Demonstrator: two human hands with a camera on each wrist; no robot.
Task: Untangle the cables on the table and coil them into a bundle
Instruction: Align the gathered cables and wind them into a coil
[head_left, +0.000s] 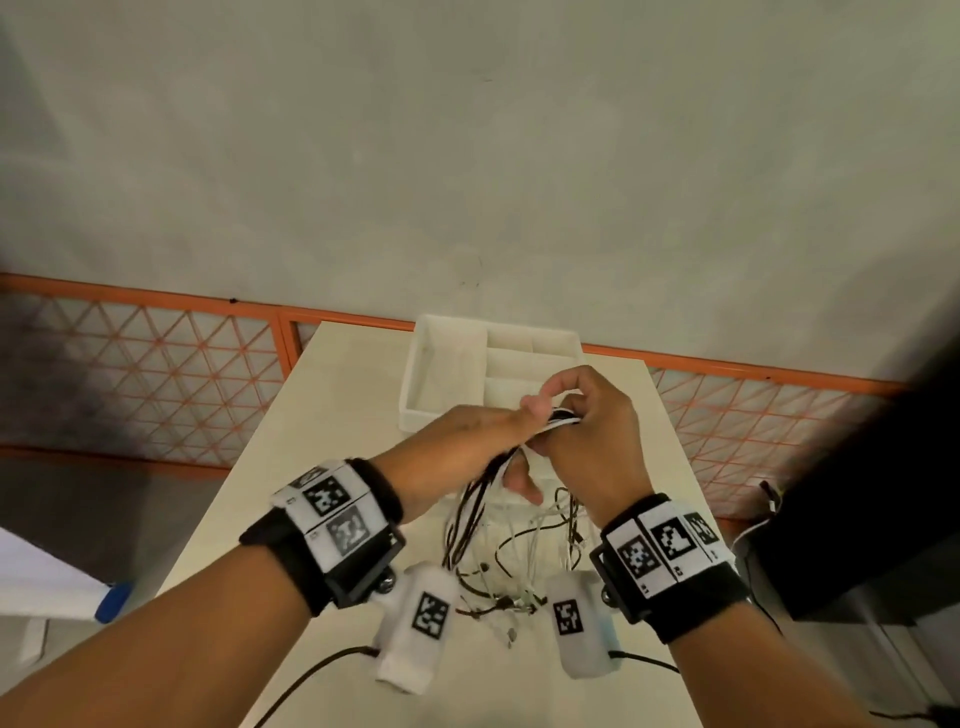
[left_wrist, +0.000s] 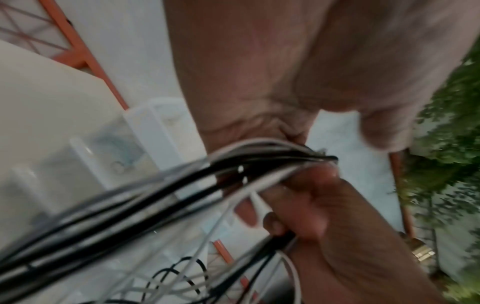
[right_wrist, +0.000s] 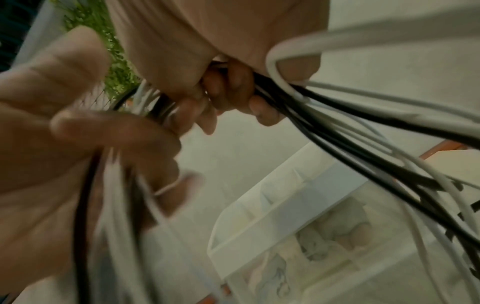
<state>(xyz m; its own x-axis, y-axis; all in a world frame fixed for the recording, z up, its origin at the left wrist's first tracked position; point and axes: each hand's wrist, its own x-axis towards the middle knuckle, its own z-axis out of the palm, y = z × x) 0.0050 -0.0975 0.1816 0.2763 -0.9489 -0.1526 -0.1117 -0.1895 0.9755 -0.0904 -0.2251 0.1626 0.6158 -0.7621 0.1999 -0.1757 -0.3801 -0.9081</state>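
Observation:
A bunch of black and white cables (head_left: 556, 418) is held up above the pale table (head_left: 322, 415). My left hand (head_left: 511, 415) grips the strands from the left, fingers curled under them. Right against it, my right hand (head_left: 576, 410) pinches the same bunch from the right. Loose ends of the cables (head_left: 498, 551) hang down in tangled loops onto the table. In the left wrist view the cables (left_wrist: 182, 185) run under my left hand (left_wrist: 259, 82) into my right hand (left_wrist: 319, 201). In the right wrist view my right hand (right_wrist: 228, 90) curls round the black cables (right_wrist: 337, 133); my left hand (right_wrist: 91, 144) holds other strands.
A white divided tray (head_left: 447, 364) stands at the table's far end, just behind the hands; it also shows as the tray (right_wrist: 272, 216) below them. An orange mesh fence (head_left: 156, 374) runs behind the table. A dark object (head_left: 857, 493) stands on the right, a blue item (head_left: 114, 600) on the left.

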